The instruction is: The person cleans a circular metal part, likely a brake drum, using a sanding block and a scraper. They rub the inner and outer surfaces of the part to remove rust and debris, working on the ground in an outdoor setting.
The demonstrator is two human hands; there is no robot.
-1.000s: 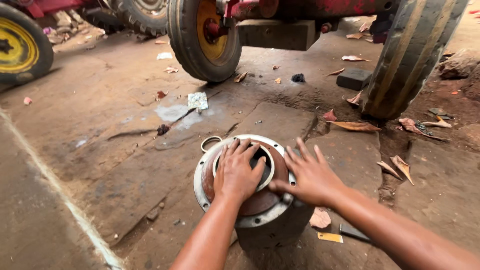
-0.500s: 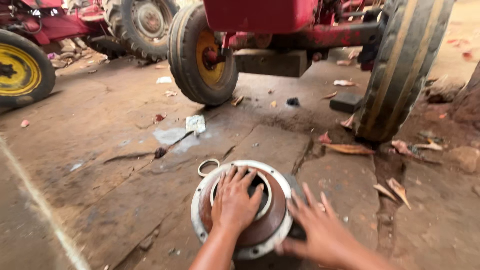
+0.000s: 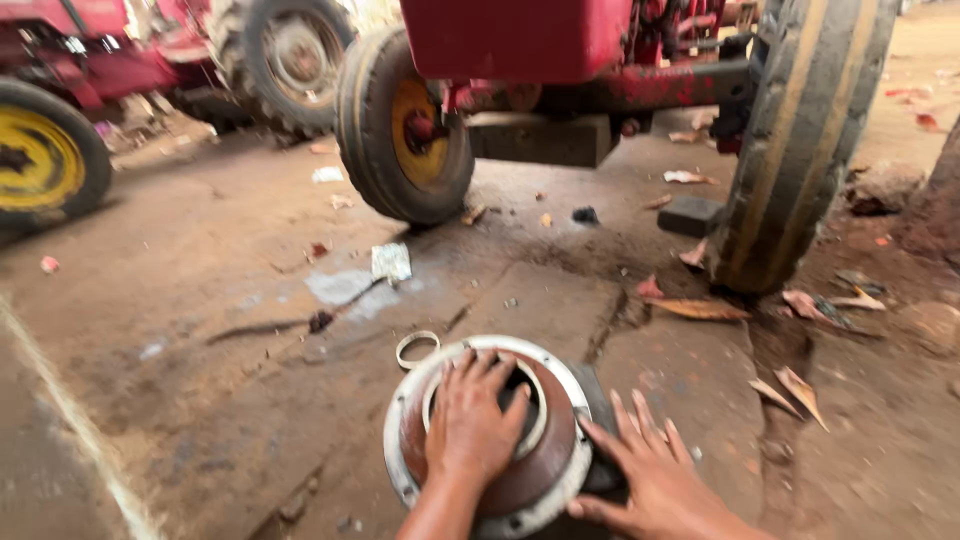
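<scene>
A round metal hub housing (image 3: pixel 520 480) with a pale flange rim and a reddish-brown dome stands on the concrete at the bottom centre. My left hand (image 3: pixel 470 420) lies flat on its top, fingers spread over the dark central opening. My right hand (image 3: pixel 650 480) rests open against the housing's right side, fingers apart and pointing up. Neither hand grips anything.
A small metal ring (image 3: pixel 417 348) lies on the floor just behind the housing. A red tractor (image 3: pixel 520 40) stands beyond, with a yellow-hubbed front wheel (image 3: pixel 405 120) and a big rear tyre (image 3: pixel 800 140). Dry leaves (image 3: pixel 700 308), a dark block (image 3: pixel 692 215) and a paper scrap (image 3: pixel 390 262) litter the concrete.
The view has tilted upward, so the housing and my hands sit lower in frame. My right hand has slid down from the flange rim to the housing's right side.
</scene>
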